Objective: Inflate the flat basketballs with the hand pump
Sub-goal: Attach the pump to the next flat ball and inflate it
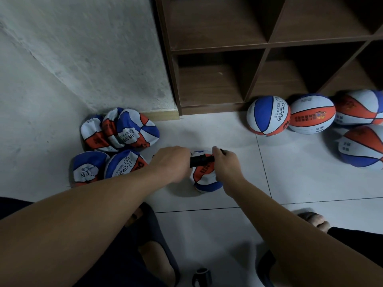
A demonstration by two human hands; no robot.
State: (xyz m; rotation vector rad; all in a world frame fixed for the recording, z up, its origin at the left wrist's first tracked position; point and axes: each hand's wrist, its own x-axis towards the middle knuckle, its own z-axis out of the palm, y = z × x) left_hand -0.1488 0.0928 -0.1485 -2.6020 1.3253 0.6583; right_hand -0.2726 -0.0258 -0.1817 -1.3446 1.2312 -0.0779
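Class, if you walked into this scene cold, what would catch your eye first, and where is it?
Centre: both hands, left hand and right hand, grip a black hand pump over a flat basketball. A heap of flat balls lies left by the wall; inflated balls sit right, before the shelf.

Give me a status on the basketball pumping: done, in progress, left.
Done: four round balls by the shelf. In progress: both hands, left hand and right hand, hold the black pump over a limp ball. Left: the crumpled pile by the wall.
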